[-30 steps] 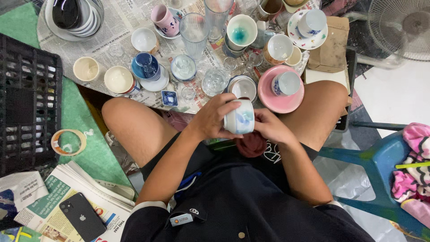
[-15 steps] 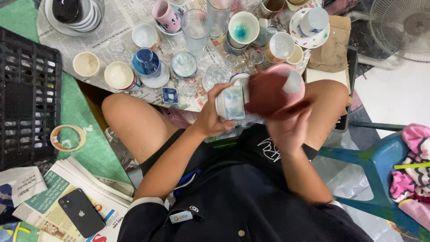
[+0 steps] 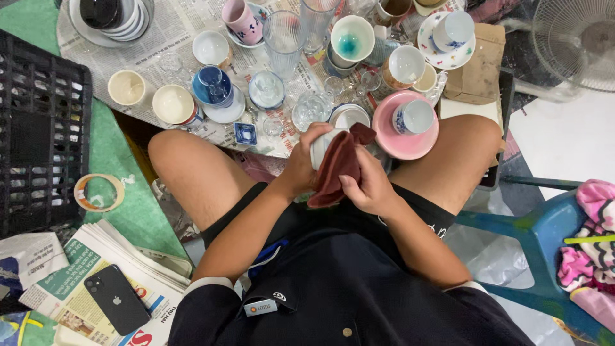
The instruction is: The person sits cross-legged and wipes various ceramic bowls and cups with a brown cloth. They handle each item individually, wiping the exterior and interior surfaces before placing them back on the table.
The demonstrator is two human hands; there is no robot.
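Gripping white cup (image 3: 318,148), left hand (image 3: 301,168) fingers clamped; right hand (image 3: 368,186) pressing maroon cloth (image 3: 336,168); slipping onto crowded crockery at centre frame likely chips it.

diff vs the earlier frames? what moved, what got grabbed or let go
The right hand brought the dark red cloth up from the lap and now presses it over the white cup. The left hand keeps its grip on the cup. Nothing released; the pink saucer and other crockery stayed put.
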